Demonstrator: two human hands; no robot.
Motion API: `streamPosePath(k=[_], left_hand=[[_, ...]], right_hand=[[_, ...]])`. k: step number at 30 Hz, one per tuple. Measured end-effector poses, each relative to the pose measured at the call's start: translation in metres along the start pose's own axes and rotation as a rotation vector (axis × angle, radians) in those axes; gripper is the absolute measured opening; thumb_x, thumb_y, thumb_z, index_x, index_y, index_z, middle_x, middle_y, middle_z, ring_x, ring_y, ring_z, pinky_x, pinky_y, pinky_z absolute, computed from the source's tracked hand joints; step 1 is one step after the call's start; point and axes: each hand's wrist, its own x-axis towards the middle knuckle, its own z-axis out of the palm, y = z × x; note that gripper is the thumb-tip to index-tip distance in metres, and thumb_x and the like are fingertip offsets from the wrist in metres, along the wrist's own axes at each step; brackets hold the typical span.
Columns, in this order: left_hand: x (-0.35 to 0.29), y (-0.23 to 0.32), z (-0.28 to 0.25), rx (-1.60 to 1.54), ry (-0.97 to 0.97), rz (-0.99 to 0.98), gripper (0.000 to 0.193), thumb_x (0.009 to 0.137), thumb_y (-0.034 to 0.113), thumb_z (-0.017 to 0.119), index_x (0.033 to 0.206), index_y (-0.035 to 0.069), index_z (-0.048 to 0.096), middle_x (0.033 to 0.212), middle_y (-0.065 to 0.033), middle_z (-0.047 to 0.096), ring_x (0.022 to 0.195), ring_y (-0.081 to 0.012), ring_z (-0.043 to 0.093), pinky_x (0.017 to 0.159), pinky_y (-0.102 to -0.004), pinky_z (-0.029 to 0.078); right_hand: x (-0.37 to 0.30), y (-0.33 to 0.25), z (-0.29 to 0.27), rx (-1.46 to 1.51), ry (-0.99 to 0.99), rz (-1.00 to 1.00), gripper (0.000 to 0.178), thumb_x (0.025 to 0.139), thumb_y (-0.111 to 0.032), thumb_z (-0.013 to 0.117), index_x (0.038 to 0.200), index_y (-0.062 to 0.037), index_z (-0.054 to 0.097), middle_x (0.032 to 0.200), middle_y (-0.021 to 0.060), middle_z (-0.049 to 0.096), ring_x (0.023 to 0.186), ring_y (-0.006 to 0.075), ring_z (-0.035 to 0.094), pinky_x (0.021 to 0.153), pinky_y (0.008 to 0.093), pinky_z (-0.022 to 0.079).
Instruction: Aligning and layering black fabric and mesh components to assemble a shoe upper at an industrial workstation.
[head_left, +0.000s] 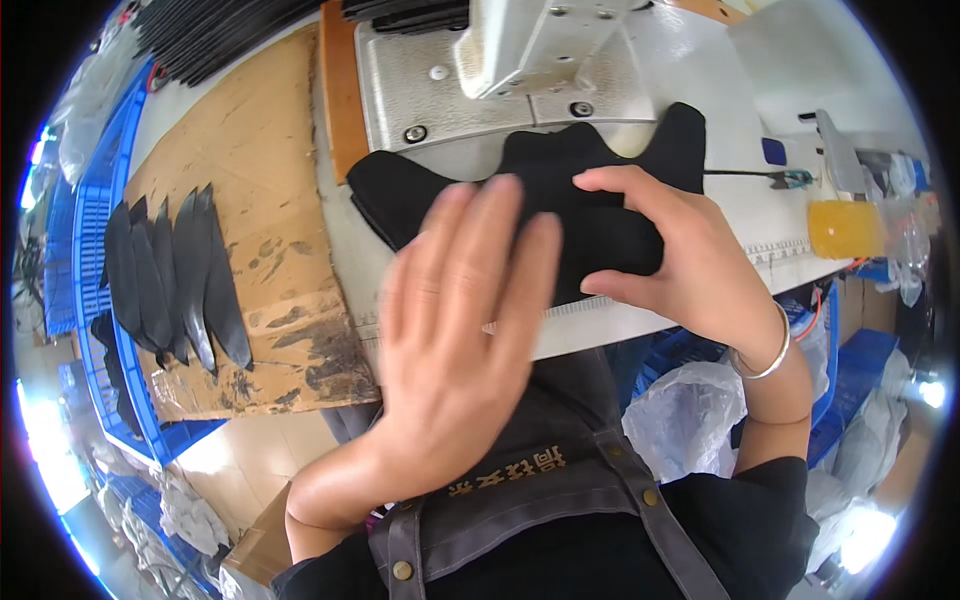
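Note:
Several layers of a black fabric-like cut piece (560,235) with curved, winged edges lie on the worktable in front of the machine. Over its left part hovers my left hand (455,290), blurred by motion, its fingers stretched and apart; whether it touches the piece I cannot tell. My right hand (690,245) is at the right part of the piece, thumb and forefinger spread in a C shape with black material showing between them. Its other fingers are mostly hidden. A silver bangle (768,365) circles my right wrist.
Ahead stands a white machine (545,45) on a metal bed plate (400,85). Leaf-shaped black strips (165,280) lie on stained cardboard (285,250) at left, beside a blue crate (95,270). A stack of black pieces (220,35) is behind. A bottle of yellow liquid (845,230) is at right.

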Motion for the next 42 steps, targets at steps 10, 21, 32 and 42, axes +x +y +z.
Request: streamPosePath(k=[10,21,32,42], left_hand=[[-0.015,0.027,0.033,-0.005,-0.293,-0.014,0.082,0.08,0.051,0.061,0.144,0.003,0.04,0.151,-0.0129,0.036,0.141,-0.0278,0.033,0.114,-0.0464,0.023],[-0.012,0.029,0.03,0.023,-0.324,-0.003,0.066,0.085,0.053,0.055,0.143,0.021,0.047,0.151,-0.0137,0.037,0.139,-0.0301,0.035,0.112,-0.0467,0.024],[-0.011,0.027,0.028,0.017,-0.301,0.028,0.069,0.087,0.054,0.054,0.142,0.013,0.046,0.149,-0.017,0.038,0.136,-0.0346,0.038,0.108,-0.05,0.03],[-0.017,-0.002,-0.005,0.011,-0.365,-0.009,0.087,0.074,0.039,0.072,0.143,-0.001,0.036,0.145,-0.0114,0.045,0.135,-0.0271,0.041,0.109,-0.046,0.032]], right_hand=[[-0.017,0.028,-0.003,0.452,0.191,0.114,0.033,0.086,0.001,0.066,0.117,-0.0053,0.058,0.069,-0.0048,0.047,0.059,0.002,0.043,0.053,0.0187,0.036],[-0.022,0.033,0.007,0.202,0.28,-0.021,0.03,0.081,-0.003,0.07,0.109,-0.0063,0.06,0.069,0.0044,0.056,0.055,0.0159,0.054,0.052,0.0274,0.043],[-0.022,0.022,0.008,-0.403,0.471,-0.23,0.031,0.077,-0.005,0.069,0.107,-0.0052,0.061,0.094,0.008,0.059,0.076,0.0216,0.06,0.057,0.0335,0.049],[-0.03,0.028,-0.001,-0.509,0.096,-0.344,0.065,0.071,-0.017,0.073,0.13,0.0008,0.052,0.143,0.0161,0.046,0.132,0.0341,0.044,0.105,0.0453,0.041]])
